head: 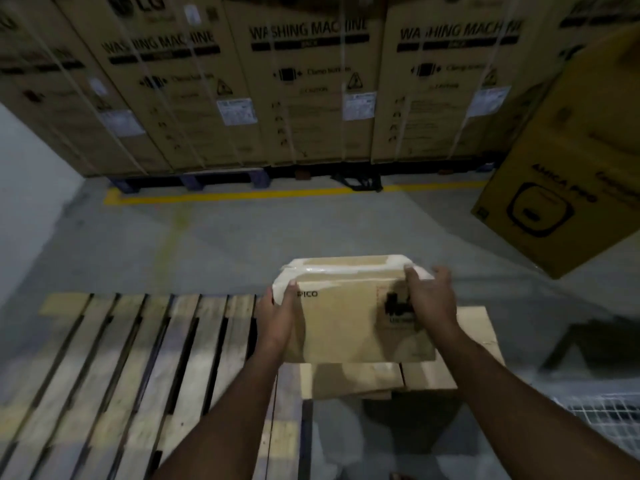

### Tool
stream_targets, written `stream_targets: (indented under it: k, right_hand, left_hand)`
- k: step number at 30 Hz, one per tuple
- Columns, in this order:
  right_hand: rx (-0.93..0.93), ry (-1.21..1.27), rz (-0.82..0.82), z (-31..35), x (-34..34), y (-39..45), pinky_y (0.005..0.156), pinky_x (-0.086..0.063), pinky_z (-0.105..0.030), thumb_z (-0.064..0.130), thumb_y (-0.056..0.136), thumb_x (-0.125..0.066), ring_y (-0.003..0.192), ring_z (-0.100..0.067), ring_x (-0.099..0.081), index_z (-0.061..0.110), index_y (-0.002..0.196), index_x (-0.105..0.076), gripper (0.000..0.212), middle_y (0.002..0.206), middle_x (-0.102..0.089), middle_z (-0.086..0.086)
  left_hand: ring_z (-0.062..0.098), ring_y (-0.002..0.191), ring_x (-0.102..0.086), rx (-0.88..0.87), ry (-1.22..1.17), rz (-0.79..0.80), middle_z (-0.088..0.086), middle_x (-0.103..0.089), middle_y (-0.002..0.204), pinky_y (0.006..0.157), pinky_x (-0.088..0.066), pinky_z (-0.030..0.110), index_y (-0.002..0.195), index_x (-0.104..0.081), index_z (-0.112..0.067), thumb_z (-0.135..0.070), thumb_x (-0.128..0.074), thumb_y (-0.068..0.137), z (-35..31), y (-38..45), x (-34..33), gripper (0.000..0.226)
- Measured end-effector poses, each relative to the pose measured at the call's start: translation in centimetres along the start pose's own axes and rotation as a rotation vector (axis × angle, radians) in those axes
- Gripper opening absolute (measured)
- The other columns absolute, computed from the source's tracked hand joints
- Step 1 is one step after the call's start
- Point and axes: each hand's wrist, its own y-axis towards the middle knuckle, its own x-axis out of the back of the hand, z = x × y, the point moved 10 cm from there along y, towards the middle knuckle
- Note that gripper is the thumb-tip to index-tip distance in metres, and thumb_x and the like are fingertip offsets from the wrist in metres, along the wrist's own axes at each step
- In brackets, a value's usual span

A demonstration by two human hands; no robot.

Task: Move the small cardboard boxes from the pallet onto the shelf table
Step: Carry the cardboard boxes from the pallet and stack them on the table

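Note:
A small cardboard box [349,320] marked PICO, taped along its far edge, is held between both hands. My left hand [278,317] presses its left side and my right hand [429,299] grips its right side over a dark printed label. The box is above other small cardboard boxes [367,379] that lie at the right end of the wooden pallet [138,368]. The rest of the pallet's slats are bare. No shelf table can be made out with certainty.
A row of tall washing machine cartons [311,84] stands behind a yellow floor line [242,195]. A large yellow carton [575,174] leans at the right. A metal wire grid [606,420] shows at the lower right, with a dark frame [588,344] above it. Grey concrete floor [242,244] lies ahead.

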Motion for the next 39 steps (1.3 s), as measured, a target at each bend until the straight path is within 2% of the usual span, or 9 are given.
stream_targets:
  k: [2, 4, 6, 11, 16, 24, 31, 34, 39]
  right_hand:
    - [0.042, 0.068, -0.072, 3.5, 2.8, -1.7, 0.075, -0.053, -0.04, 0.052, 0.095, -0.057, 0.092, -0.028, -0.06, 0.017, 0.131, -0.042, 0.052, 0.111, -0.059, -0.008]
    - [0.069, 0.119, -0.146, 6.4, 5.8, -3.6, 0.07, -0.048, -0.034, 0.053, 0.096, -0.055, 0.088, -0.023, -0.058, 0.017, 0.13, -0.044, 0.051, 0.108, -0.057, -0.004]
    - [0.096, 0.195, -0.209, 8.8, 8.8, -5.7, 0.069, -0.052, -0.035, 0.057, 0.095, -0.054, 0.089, -0.02, -0.062, 0.021, 0.129, -0.047, 0.05, 0.106, -0.061, 0.0]
    - [0.155, 0.304, -0.345, 12.0, 16.6, -10.9, 0.075, -0.059, -0.045, 0.068, 0.088, -0.052, 0.087, -0.017, -0.068, 0.03, 0.114, -0.055, 0.047, 0.097, -0.069, 0.004]
    - [0.181, 0.35, -0.489, 12.4, 25.2, -16.9, 0.072, -0.06, -0.045, 0.061, 0.093, -0.053, 0.082, -0.015, -0.067, 0.026, 0.119, -0.055, 0.044, 0.092, -0.067, 0.006]
    - [0.223, 0.364, -0.676, 8.1, 39.3, -25.9, 0.068, -0.059, -0.041, 0.062, 0.092, -0.052, 0.08, -0.016, -0.068, 0.022, 0.115, -0.057, 0.046, 0.09, -0.068, 0.003]
    - [0.228, 0.422, -0.831, 0.7, 51.8, -36.0, 0.059, -0.051, -0.026, 0.055, 0.095, -0.053, 0.075, -0.01, -0.069, 0.021, 0.104, -0.058, 0.036, 0.085, -0.069, 0.001]
    - [0.232, 0.433, -0.936, -2.6, 56.8, -40.9, 0.06, -0.049, -0.026, 0.053, 0.096, -0.053, 0.074, -0.008, -0.067, 0.021, 0.105, -0.058, 0.033, 0.084, -0.068, 0.003]
    - [0.178, 0.426, -1.171, -8.6, 64.1, -49.3, 0.06, -0.054, -0.03, 0.054, 0.095, -0.055, 0.072, -0.007, -0.066, 0.023, 0.109, -0.058, 0.034, 0.085, -0.068, 0.005]
  left_hand:
    - [0.017, 0.109, -0.068, -0.075, 0.005, 0.004, -0.005, -0.072, 0.118, 0.095, -0.057, 0.041, 0.125, -0.066, -0.028, -0.063, -0.065, 0.085, -4.2, -1.3, 0.9, 0.053]
    - [0.014, 0.101, -0.069, -0.18, 0.015, 0.003, -0.004, -0.073, 0.111, 0.081, -0.057, 0.03, 0.122, -0.068, -0.022, -0.045, -0.066, 0.095, -9.0, -3.3, 1.7, 0.036]
    - [0.009, 0.095, -0.068, -0.255, 0.023, -0.018, -0.007, -0.072, 0.104, 0.069, -0.051, 0.022, 0.116, -0.068, -0.023, -0.042, -0.065, 0.097, -13.1, -5.0, 2.6, 0.027]
    - [0.017, 0.1, -0.068, -0.405, 0.035, -0.074, -0.001, -0.071, 0.11, 0.087, -0.058, 0.04, 0.115, -0.072, -0.03, -0.078, -0.059, 0.077, -21.3, -9.7, 4.0, 0.063]
    - [0.02, 0.101, -0.065, -0.555, 0.017, -0.023, 0.0, -0.063, 0.114, 0.089, -0.056, 0.045, 0.119, -0.071, -0.027, -0.076, -0.06, 0.078, -28.0, -16.2, 2.3, 0.065]
    - [0.018, 0.101, -0.058, -0.654, 0.02, 0.079, -0.01, -0.052, 0.106, 0.093, -0.053, 0.049, 0.119, -0.066, -0.029, -0.069, -0.064, 0.085, -32.3, -29.2, -3.7, 0.053]
    - [0.02, 0.097, -0.066, -0.741, 0.006, 0.279, -0.005, -0.063, 0.111, 0.083, -0.059, 0.054, 0.114, -0.067, -0.033, -0.096, -0.05, 0.067, -32.2, -42.8, -10.6, 0.08]
    - [0.019, 0.097, -0.067, -0.767, 0.002, 0.363, -0.007, -0.063, 0.11, 0.084, -0.058, 0.054, 0.106, -0.062, -0.041, -0.094, -0.051, 0.068, -31.8, -49.1, -13.6, 0.066]
    - [0.016, 0.09, -0.067, -0.9, -0.015, 0.476, -0.004, -0.066, 0.106, 0.079, -0.06, 0.05, 0.103, -0.062, -0.034, -0.089, -0.051, 0.074, -32.1, -60.3, -17.5, 0.063]
